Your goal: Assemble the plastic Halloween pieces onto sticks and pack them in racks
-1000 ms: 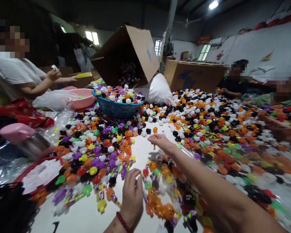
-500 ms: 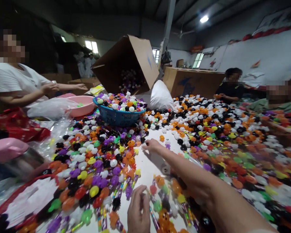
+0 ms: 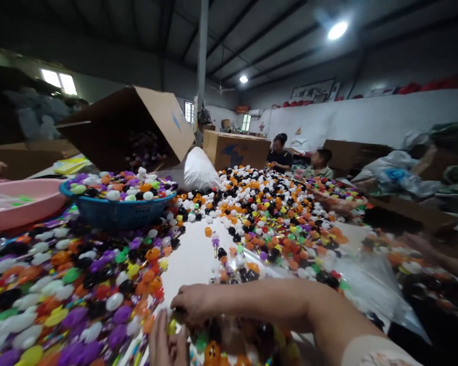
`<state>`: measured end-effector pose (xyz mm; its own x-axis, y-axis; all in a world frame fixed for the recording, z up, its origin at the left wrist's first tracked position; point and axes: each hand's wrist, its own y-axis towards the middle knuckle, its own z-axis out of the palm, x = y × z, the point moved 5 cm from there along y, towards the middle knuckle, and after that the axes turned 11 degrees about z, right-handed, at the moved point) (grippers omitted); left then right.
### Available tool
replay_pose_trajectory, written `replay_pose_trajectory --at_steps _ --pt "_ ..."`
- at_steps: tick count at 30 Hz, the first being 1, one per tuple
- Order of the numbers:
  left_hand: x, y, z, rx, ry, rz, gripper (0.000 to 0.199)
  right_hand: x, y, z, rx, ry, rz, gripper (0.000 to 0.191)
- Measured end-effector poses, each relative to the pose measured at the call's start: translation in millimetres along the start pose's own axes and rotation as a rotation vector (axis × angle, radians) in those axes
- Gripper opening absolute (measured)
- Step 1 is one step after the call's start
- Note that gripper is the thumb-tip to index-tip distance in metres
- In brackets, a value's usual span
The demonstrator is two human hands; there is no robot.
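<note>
My right hand (image 3: 195,303) is low over the white table (image 3: 189,254), its fingers curled downward and closed. A dark bit shows under its fingertips, but what it is cannot be made out. Just below it, my left hand (image 3: 167,339) stands at the bottom edge with fingers stretched up and slightly apart, close to a yellow piece (image 3: 172,327). Beneath my right forearm lies a small pile with an orange pumpkin-faced topper (image 3: 212,352). Farther off, a white-headed purple stick toy (image 3: 215,240) lies beside an orange piece (image 3: 208,232).
Heaps of colourful toppers (image 3: 114,302) cover the left side, with another heap (image 3: 259,203) at the back. A blue basket (image 3: 118,212) of pieces, a pink basin (image 3: 26,206) and tilted cardboard box (image 3: 164,117) stand behind. Plastic bags (image 3: 377,290) lie right. Co-workers (image 3: 280,155) sit beyond.
My right hand has come back from the far pieces to beside my left hand. The view has swung to the right, so the basket and boxes appear farther left.
</note>
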<state>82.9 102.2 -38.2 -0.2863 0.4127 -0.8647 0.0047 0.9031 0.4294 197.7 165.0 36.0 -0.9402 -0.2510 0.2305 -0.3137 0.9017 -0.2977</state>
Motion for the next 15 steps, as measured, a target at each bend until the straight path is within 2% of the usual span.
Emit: replay_pose_trajectory --at_steps 2,4,6,9,11,15 --pt "-10 -1 -3.1 0.041 -0.022 -0.027 0.057 3 -17 -5 -0.039 0.138 0.041 0.048" --pt "-22 -2 -10.2 -0.001 -0.088 -0.068 0.055 2 -33 -10 -0.12 0.326 0.119 0.047" --pt "-31 -2 -13.3 -0.016 -0.206 -0.123 0.054 3 -46 -9 -0.129 0.451 0.113 0.044" --pt "-41 1 -10.0 0.057 -0.409 -0.216 0.052 7 -62 1 -0.14 0.855 0.064 0.037" --pt "-47 1 -7.7 0.088 -0.534 -0.262 0.052 11 -74 10 -0.157 1.041 0.046 0.037" --pt "-50 -3 -0.4 0.107 -0.762 -0.386 0.053 10 -97 17 -0.311 0.975 0.13 0.063"
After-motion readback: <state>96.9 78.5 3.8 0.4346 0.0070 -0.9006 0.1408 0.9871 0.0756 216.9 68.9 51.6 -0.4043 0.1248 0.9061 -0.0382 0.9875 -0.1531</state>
